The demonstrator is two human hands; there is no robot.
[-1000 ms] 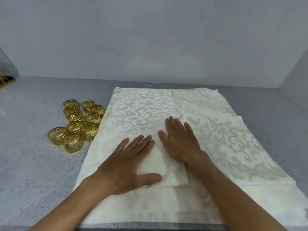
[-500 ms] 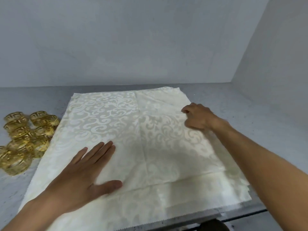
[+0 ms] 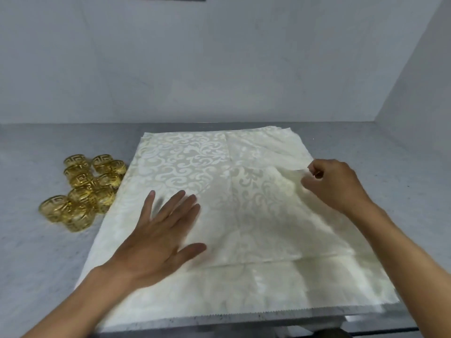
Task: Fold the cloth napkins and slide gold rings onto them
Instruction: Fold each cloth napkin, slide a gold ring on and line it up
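your left hand (image 3: 156, 237) is pressing flat, fingers spread, on the top napkin (image 3: 244, 203) while your right hand (image 3: 334, 184) is pinching its far right edge. folding is barely beginning; the gold rings (image 3: 85, 189), left of the napkin, are lying unused.

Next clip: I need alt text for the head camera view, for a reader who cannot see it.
A person's left hand lies flat on a stack of cream damask cloth napkins on a grey speckled counter, while the right hand pinches the top napkin's right edge and lifts it. A cluster of gold napkin rings sits left of the napkins.
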